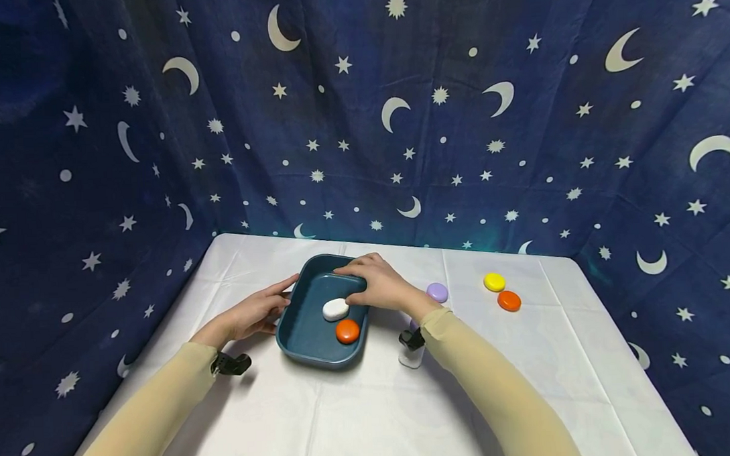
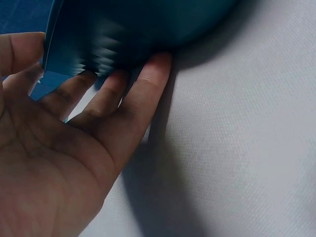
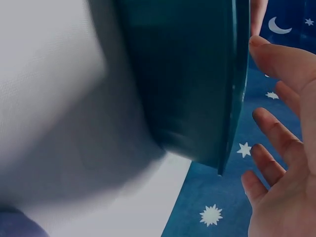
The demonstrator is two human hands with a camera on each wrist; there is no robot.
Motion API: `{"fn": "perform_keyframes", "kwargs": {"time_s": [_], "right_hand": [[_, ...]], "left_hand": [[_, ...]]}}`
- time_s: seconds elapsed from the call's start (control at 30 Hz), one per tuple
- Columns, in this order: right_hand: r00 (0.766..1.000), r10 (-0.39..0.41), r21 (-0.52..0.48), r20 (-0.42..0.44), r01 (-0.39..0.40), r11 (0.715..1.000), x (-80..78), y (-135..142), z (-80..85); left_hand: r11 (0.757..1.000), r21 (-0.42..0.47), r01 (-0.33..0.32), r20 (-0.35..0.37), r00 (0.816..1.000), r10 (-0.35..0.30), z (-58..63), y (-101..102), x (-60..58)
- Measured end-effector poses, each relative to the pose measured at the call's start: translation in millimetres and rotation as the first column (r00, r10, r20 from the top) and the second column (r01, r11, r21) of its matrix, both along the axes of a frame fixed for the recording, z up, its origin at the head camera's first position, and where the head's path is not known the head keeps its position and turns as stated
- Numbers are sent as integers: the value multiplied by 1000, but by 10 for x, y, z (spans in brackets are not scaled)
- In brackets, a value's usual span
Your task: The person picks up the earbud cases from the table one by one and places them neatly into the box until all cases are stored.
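A dark teal tray (image 1: 293, 344) holds a white oval piece (image 1: 335, 309) and an orange round piece (image 1: 347, 331). My left hand (image 1: 260, 311) is at the tray's left side; in the left wrist view its fingertips touch the outer wall, fingers extended and apart. Reaching over the right wall, my right hand (image 1: 380, 282) has its thumb beside the white piece. In the right wrist view the fingers (image 3: 276, 131) of that hand are spread with nothing visible between them, and the tray wall hides what lies inside.
Right of the tray lie a purple round piece (image 1: 437, 292), a yellow one (image 1: 494, 282) and another orange one (image 1: 509, 301). A white piece (image 1: 410, 358) lies partly hidden under the right wrist camera. A star-patterned curtain (image 1: 361, 121) borders the white-covered table (image 1: 257, 419).
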State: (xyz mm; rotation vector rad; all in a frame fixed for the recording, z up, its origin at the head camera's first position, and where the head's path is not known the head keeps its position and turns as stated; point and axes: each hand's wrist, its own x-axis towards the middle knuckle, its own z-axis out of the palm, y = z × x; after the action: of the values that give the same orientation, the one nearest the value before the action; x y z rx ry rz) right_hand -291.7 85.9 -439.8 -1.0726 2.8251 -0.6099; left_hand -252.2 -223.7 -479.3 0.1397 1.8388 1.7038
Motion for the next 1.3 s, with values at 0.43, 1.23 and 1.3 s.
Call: {"fn": "perform_keyframes", "kwargs": {"time_s": [0.43,1.23,1.3], "right_hand": [[996,-79,-175,-47,69,982,85,366,128],[933,-360,-244,8,351,904,353,1854,73],[926,-377,-227,-4,366,902,369,1993,26]], "left_hand": [[1000,1,-4,-22,1000,4,9,25,28],[1000,-16,-19,-24,1000,19,-7,19,12],[1000,-10,-9,-28,1000,8,-4,17,17]]}}
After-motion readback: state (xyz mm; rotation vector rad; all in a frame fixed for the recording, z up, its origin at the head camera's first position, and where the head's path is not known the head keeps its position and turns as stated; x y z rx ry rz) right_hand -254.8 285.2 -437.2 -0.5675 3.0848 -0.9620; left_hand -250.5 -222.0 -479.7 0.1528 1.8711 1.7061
